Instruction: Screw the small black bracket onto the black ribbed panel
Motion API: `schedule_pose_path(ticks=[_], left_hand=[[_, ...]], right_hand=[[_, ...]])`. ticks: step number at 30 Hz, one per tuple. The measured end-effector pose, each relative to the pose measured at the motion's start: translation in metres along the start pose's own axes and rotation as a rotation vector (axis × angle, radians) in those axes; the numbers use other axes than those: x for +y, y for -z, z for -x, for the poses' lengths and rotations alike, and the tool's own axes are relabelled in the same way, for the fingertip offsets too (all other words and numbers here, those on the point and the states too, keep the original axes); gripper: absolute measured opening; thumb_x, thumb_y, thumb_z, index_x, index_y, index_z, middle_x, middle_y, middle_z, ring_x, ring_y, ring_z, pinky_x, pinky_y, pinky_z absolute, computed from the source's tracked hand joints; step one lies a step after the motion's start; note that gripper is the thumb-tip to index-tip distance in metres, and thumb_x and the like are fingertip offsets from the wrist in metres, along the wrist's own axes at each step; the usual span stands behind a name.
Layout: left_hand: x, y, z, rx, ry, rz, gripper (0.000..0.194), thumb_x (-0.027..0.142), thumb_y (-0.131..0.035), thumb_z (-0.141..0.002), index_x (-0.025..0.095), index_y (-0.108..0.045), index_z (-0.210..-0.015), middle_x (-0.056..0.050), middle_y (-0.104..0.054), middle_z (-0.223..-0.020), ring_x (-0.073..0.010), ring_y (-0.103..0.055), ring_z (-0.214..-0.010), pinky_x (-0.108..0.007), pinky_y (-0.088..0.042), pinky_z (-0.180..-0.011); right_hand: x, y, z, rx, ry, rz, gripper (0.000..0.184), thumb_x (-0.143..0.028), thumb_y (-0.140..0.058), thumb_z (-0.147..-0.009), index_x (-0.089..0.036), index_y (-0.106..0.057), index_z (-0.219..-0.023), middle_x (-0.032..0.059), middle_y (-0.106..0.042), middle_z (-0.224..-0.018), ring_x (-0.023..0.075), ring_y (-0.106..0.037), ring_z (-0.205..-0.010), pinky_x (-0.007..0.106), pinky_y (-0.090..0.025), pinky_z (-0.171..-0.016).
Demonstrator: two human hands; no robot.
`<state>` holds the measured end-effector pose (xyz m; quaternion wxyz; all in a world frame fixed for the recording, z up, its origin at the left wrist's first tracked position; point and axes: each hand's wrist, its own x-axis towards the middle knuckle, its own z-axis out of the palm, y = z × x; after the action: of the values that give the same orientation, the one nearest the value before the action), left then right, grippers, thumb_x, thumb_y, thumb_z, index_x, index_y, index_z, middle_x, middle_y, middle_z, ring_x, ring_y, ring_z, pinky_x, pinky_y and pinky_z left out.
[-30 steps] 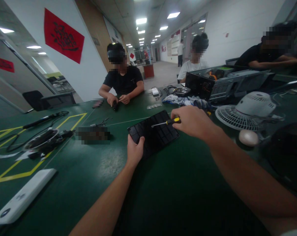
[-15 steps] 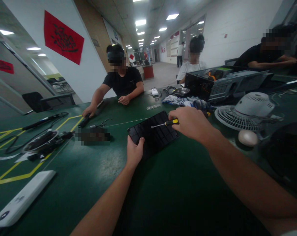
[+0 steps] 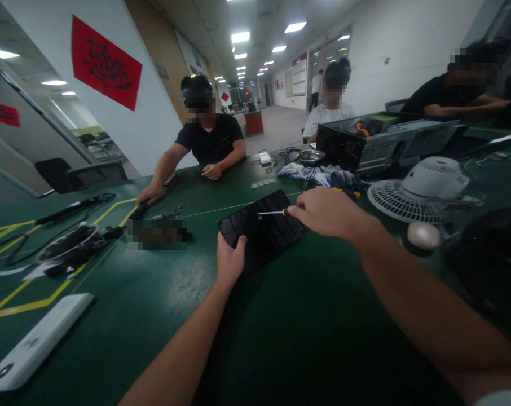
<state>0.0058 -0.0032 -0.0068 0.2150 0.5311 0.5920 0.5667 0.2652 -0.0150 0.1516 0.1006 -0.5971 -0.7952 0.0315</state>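
My left hand [image 3: 230,258] clamps black panel [image 3: 277,234], short of desk's [image 3: 137,316] far edge | right hand [image 3: 330,212] grips screwdriver [image 3: 273,213] | panel looks intact, remaining work unclear

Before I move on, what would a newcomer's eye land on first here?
Probably the red sign on the pale wall, upper left. Next, at the centre, the left hand grips a dark panel by its edge while the right hand holds a screwdriver over it. To the right, a white fan sits on the table.

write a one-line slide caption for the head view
A left hand grips a black panel by its edge while the right hand holds a screwdriver over it.
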Motion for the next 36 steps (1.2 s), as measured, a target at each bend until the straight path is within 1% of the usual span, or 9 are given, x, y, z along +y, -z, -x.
schedule_pose_path(ticks=[3,5,6,9,11,14,19,24,36], left_hand=[[-0.001,0.000,0.000,-0.011,0.002,-0.007,0.040,0.031,-0.071,-0.086,0.020,-0.063,-0.123,-0.009,-0.074,-0.116,-0.0306,-0.071,-0.113,-0.050,-0.054,-0.107],[-0.003,0.000,0.000,-0.008,0.007,-0.002,0.040,0.032,-0.072,-0.085,0.020,-0.063,-0.123,-0.009,-0.074,-0.114,-0.0307,-0.071,-0.112,-0.050,-0.054,-0.107],[-0.004,0.000,-0.001,-0.005,0.007,0.004,0.041,0.032,-0.072,-0.085,0.020,-0.063,-0.123,-0.009,-0.074,-0.114,-0.0307,-0.071,-0.112,-0.049,-0.054,-0.107],[-0.006,0.000,-0.001,-0.003,0.004,0.012,0.041,0.033,-0.073,-0.085,0.021,-0.063,-0.124,-0.010,-0.074,-0.116,-0.0304,-0.071,-0.111,-0.049,-0.054,-0.107],[-0.005,0.000,0.000,-0.008,-0.001,0.009,0.041,0.032,-0.072,-0.086,0.021,-0.063,-0.124,-0.010,-0.074,-0.117,-0.0303,-0.071,-0.112,-0.049,-0.054,-0.107],[-0.004,0.000,0.000,-0.007,0.004,0.002,0.040,0.031,-0.072,-0.086,0.021,-0.063,-0.124,-0.010,-0.074,-0.116,-0.0302,-0.071,-0.113,-0.050,-0.054,-0.108],[-0.004,0.000,0.000,-0.001,0.032,-0.001,0.042,0.031,-0.073,-0.086,0.020,-0.061,-0.125,-0.010,-0.074,-0.116,-0.0306,-0.071,-0.115,-0.050,-0.053,-0.110],[-0.003,0.000,0.000,-0.004,0.028,-0.005,0.042,0.030,-0.073,-0.086,0.020,-0.061,-0.125,-0.010,-0.074,-0.115,-0.0304,-0.071,-0.115,-0.049,-0.054,-0.109],[-0.002,0.000,0.001,-0.008,0.020,0.001,0.041,0.032,-0.072,-0.086,0.020,-0.062,-0.123,-0.010,-0.074,-0.115,-0.0318,-0.071,-0.115,-0.051,-0.054,-0.109]], right_hand=[[0.013,0.004,0.000,0.058,0.048,-0.099,0.041,-0.055,-0.061,-0.092,-0.019,-0.078,-0.103,0.0135,-0.079,-0.098,0.0315,-0.071,-0.092,0.041,-0.048,-0.076],[0.021,0.006,0.000,0.081,0.095,-0.105,0.037,-0.047,-0.073,-0.082,-0.020,-0.076,-0.107,0.0099,-0.078,-0.094,0.0291,-0.071,-0.089,0.038,-0.047,-0.076],[0.023,0.006,0.000,0.089,0.117,-0.095,0.033,-0.041,-0.075,-0.079,-0.021,-0.076,-0.106,0.0086,-0.078,-0.092,0.0281,-0.071,-0.088,0.038,-0.046,-0.077],[0.022,0.006,0.001,0.145,0.136,-0.074,0.018,-0.031,-0.072,-0.081,-0.022,-0.078,-0.095,0.0073,-0.079,-0.090,0.0268,-0.071,-0.087,0.037,-0.045,-0.076],[0.018,0.005,0.001,0.184,0.102,-0.068,0.016,-0.031,-0.071,-0.082,-0.023,-0.080,-0.093,0.0074,-0.080,-0.091,0.0275,-0.072,-0.090,0.037,-0.045,-0.075],[0.011,0.004,0.001,0.200,0.055,-0.062,0.019,-0.032,-0.073,-0.083,-0.025,-0.084,-0.097,0.0075,-0.081,-0.095,0.0286,-0.073,-0.094,0.037,-0.047,-0.076],[0.007,0.003,0.000,0.201,0.029,-0.058,0.021,-0.031,-0.073,-0.084,-0.026,-0.086,-0.100,0.0086,-0.082,-0.101,0.0307,-0.073,-0.099,0.040,-0.051,-0.080],[0.006,0.000,-0.002,0.194,0.025,-0.073,0.023,-0.030,-0.073,-0.083,-0.027,-0.086,-0.101,0.0078,-0.082,-0.099,0.0292,-0.073,-0.096,0.040,-0.052,-0.079],[0.000,0.000,0.000,0.172,0.018,-0.029,0.026,-0.031,-0.069,-0.086,-0.027,-0.087,-0.104,0.0089,-0.082,-0.108,0.0329,-0.073,-0.103,0.043,-0.052,-0.079]])
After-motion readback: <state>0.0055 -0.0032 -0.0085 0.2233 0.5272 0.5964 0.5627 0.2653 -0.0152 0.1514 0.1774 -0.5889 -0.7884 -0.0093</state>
